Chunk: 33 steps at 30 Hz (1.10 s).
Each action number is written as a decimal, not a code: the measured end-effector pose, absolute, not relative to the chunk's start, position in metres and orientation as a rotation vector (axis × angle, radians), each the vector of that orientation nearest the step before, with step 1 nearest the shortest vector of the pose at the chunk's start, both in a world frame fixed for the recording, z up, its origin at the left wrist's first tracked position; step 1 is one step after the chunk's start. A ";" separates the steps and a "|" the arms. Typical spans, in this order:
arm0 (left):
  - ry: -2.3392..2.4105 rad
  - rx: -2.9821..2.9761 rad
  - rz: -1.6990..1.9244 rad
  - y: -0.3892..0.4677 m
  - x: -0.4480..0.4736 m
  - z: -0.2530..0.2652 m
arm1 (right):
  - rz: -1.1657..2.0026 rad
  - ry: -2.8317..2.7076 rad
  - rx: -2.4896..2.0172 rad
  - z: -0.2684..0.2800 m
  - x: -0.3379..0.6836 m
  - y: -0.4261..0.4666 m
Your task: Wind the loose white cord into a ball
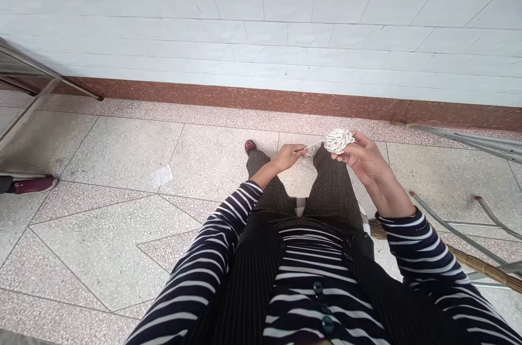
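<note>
My right hand is closed round one end of a ball of white yarn flecked with darker strands, held out above my right knee. From the ball a single strand runs left to my left hand. The fingers of that hand are pinched on the strand. Just under the strand, a loose tangle of thin yarn shows between the hands; where it leads is hidden. Both hands are in front of me over my lap, a short gap apart.
A white tiled wall with a red-brown base strip stands ahead. Metal-legged furniture is at the left, near another person's shoe. White paper lies on the floor. Metal frames and a straw-like bundle are at the right.
</note>
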<state>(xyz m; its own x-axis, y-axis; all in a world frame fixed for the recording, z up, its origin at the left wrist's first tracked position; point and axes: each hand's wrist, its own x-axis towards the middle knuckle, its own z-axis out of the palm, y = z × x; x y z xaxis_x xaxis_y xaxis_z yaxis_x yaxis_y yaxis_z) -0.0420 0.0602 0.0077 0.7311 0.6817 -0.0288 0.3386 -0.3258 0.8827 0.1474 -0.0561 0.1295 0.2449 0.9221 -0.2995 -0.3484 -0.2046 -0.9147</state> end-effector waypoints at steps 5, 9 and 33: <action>0.765 1.913 0.312 0.049 -0.049 0.004 | 1.102 -0.726 -1.287 0.141 0.149 -0.034; 0.666 1.925 0.245 0.032 -0.062 0.027 | 0.765 -0.889 -1.556 0.110 0.159 -0.010; 0.843 2.009 0.327 0.055 -0.065 0.002 | 1.574 -0.896 -1.003 0.129 0.141 -0.044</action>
<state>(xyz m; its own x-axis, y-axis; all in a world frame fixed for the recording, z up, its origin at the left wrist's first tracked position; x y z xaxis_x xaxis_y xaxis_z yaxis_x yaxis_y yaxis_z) -0.0651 0.0554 0.0020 0.7319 0.6750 -0.0936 0.4355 -0.3577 0.8260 0.1405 -0.0442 0.1293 -0.1319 0.9774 -0.1651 -0.3572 -0.2022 -0.9119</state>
